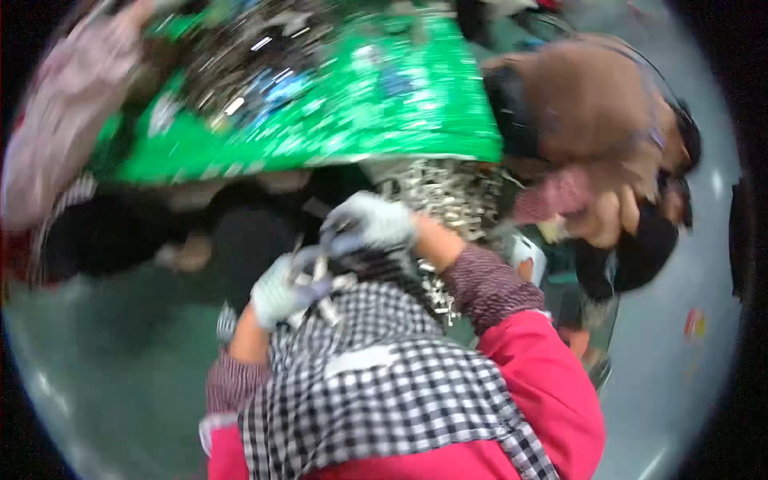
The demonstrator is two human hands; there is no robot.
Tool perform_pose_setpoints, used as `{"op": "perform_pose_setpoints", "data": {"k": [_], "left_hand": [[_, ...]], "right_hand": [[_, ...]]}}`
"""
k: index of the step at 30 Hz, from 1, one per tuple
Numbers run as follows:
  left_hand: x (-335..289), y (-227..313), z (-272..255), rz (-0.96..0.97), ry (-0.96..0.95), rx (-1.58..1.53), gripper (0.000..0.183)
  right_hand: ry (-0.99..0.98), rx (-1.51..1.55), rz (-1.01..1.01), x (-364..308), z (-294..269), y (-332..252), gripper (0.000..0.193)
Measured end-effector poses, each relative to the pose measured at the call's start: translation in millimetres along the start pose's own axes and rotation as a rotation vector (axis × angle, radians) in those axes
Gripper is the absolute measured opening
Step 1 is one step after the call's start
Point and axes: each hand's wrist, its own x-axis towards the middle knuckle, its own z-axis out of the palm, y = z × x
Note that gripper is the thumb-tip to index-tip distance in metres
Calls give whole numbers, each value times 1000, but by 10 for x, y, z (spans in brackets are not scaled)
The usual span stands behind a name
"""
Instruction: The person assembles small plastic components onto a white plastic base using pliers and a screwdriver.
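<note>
Pale, narrow strips (pixel 329 311) lie in the half-curled, white-gloved left hand (pixel 280 293); the white-gloved right hand (pixel 372 225) is bent, grip unclear.

A small, pale, narrow piece (pixel 320 269), apparently metal, stands at a steep slant at the fingertips of the gloved left hand (pixel 282 290), its upper end close to the gloved right hand (pixel 370 224). Blur hides its exact outline and any holes or bends. Just below it, another light-coloured strip (pixel 329 311) lies slanted on the checked apron (pixel 376 400) over the lap, its lower end toward the body. A shorter pale bit (pixel 346 282) sits to the right of these, near the apron's far edge. All three look whitish to silver; whether they touch one another cannot be told.
</note>
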Motion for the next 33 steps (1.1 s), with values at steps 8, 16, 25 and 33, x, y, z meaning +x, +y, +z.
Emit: {"op": "perform_pose_setpoints", "data": {"k": [8, 16, 25, 33], "left_hand": [[-69, 127, 51, -306, -6, -506, 14], [-87, -44, -19, -241, -228, -552, 42], [-218, 31, -177, -247, -493, -1032, 80], [-292, 4, -197, -244, -659, -558, 63]], "right_hand": [[-25, 136, -81, 74, 158, 68, 27], [6, 115, -134, -228, 165, 10, 27], [-85, 306, -180, -175, 246, -37, 21], [-99, 115, -181, -201, 414, -41, 21]]}}
